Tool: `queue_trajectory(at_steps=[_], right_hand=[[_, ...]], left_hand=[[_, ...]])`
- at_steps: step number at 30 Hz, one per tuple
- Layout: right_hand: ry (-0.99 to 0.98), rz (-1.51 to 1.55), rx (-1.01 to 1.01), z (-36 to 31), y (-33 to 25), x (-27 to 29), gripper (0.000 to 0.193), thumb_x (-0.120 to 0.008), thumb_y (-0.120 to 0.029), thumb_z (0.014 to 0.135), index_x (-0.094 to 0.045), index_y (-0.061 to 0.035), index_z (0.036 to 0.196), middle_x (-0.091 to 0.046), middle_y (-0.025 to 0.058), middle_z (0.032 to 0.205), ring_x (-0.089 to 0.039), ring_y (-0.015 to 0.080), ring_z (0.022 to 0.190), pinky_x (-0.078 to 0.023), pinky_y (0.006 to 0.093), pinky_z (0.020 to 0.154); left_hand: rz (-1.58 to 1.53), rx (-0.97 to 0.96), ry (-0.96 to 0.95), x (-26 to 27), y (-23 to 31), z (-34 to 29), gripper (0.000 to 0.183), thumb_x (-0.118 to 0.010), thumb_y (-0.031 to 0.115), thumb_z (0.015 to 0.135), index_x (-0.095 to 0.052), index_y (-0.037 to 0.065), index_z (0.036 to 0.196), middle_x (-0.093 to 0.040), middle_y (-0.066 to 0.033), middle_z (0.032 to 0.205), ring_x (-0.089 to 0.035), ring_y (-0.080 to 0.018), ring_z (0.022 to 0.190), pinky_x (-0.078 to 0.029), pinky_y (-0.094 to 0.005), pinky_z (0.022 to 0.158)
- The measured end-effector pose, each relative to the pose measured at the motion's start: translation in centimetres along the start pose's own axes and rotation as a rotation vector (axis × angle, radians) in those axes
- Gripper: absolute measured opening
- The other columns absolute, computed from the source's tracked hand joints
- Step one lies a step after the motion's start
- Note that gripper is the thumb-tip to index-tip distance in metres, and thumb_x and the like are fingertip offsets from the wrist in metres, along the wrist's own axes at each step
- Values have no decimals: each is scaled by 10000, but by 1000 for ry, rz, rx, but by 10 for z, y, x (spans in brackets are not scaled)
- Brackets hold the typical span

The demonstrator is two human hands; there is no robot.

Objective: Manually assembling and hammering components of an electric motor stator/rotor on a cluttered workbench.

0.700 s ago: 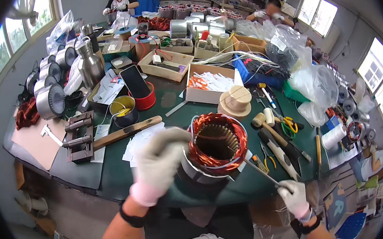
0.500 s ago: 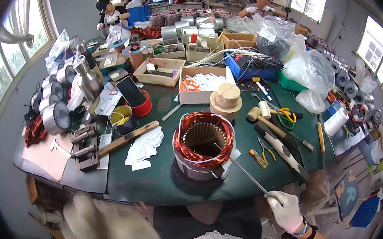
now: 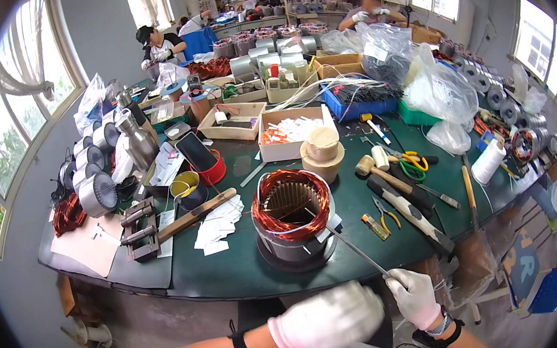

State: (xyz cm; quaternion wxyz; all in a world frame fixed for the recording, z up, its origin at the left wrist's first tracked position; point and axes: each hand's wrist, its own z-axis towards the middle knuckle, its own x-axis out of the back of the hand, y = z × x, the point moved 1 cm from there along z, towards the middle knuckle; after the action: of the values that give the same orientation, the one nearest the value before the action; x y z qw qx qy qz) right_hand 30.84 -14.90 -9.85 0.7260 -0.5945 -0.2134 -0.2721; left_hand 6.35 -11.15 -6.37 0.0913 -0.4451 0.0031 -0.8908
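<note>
A motor stator (image 3: 285,242) with a ring of red copper windings (image 3: 275,224) stands upright at the near edge of the table, its slotted bore facing up. My right hand (image 3: 414,298), in a white glove, is closed around the end of a thin metal rod (image 3: 360,251). The rod's far end reaches the stator's right rim, beside a small white slip (image 3: 334,222). My left hand (image 3: 332,318), also gloved, is over my lap just left of the right hand. Motion blurs its fingers, so whether it holds anything cannot be made out.
Right of the stator lie pliers (image 3: 386,215), scissors (image 3: 414,166), mallets (image 3: 365,164) and a long-handled tool (image 3: 410,215). To its left are white paper slips (image 3: 220,226) and a wooden-handled metal fixture (image 3: 140,231). Behind stands a box of slips (image 3: 281,151). Other people work farther off.
My left hand has swept from the lower left to beside my right hand. The rod's far end has shifted from inside the windings to the stator's right rim. My right hand still grips it.
</note>
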Motion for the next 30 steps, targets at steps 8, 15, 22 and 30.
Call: queue_trajectory(at_steps=[8, 15, 22, 30], right_hand=[[9, -89, 32, -9, -7, 3, 85, -679, -139, 977, -679, -54, 982, -662, 165, 774, -681, 367, 721, -522, 456, 639], [-10, -380, 70, -39, -6, 72, 116, -756, -197, 922, -687, -114, 961, -638, 93, 697, -679, 331, 642, -525, 440, 579], [80, -413, 124, -28, 5, 75, 144, -786, -195, 898, -659, -126, 906, -607, 66, 659, -647, 303, 592, -491, 418, 536], [88, -561, 276, -1, -13, 75, 174, -772, -223, 909, -658, -96, 943, -509, 35, 643, -594, 258, 535, -444, 417, 524]], left_hand=[[166, 502, 119, -9, -93, -7, 319, -828, 45, 689, -748, 68, 997, -706, -118, 1064, -672, -347, 976, -531, -476, 871], [66, 481, 209, 3, -100, -39, 327, -866, -7, 665, -786, 115, 958, -696, -109, 1134, -649, -341, 1042, -518, -494, 952], [295, 608, 122, -12, -80, -5, 301, -877, 18, 691, -807, 113, 968, -682, -142, 1224, -624, -392, 1186, -470, -498, 1048], [271, 643, 151, -13, -83, 4, 280, -875, 69, 712, -812, 98, 983, -680, -116, 1147, -645, -321, 1016, -466, -447, 896]])
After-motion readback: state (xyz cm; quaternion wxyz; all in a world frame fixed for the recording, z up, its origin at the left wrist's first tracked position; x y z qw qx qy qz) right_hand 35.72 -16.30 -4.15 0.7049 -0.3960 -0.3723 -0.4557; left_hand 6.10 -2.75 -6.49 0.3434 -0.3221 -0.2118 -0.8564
